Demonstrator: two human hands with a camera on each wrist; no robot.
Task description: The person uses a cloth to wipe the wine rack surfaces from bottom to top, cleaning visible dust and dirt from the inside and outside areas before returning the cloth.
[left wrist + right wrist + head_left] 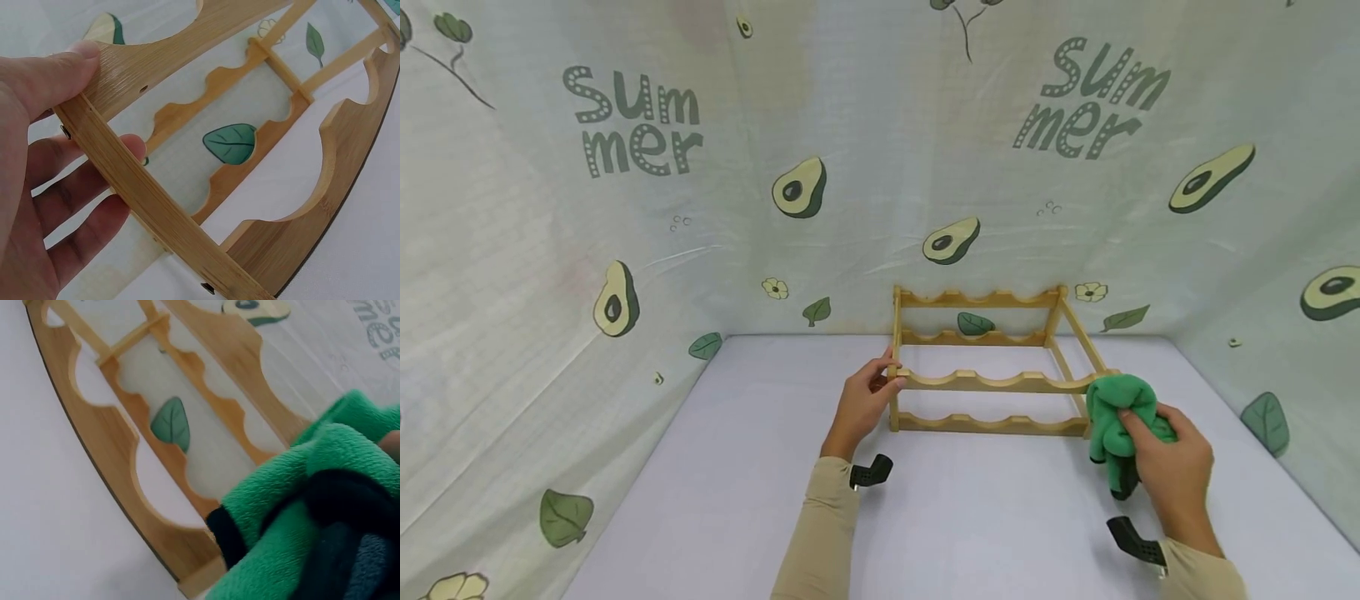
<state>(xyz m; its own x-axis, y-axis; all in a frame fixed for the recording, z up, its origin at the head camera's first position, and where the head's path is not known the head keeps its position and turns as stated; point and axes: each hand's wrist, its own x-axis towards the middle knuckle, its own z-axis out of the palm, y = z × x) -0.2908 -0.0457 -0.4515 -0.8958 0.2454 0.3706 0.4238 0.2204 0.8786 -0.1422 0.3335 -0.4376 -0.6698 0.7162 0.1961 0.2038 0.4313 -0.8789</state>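
Observation:
A wooden rack (1000, 382) with scalloped rails on two levels stands on the white table, toward its back. At its front left corner my left hand (867, 407) grips the upright; in the left wrist view the thumb presses the top rail and the fingers reach round the post (144, 187). My right hand (1176, 458) holds a bunched green cloth (1122, 408) with dark edging against the front right corner of the rack. The cloth hides that corner post, and in the right wrist view it covers most of the hand.
The white table (760, 500) extends in front of the rack and to both sides. Behind it and along the sides hangs a pale curtain (865, 125) printed with avocados, leaves and lettering. A black wrist mount (871, 472) sticks out from the left sleeve, another (1135, 542) from the right.

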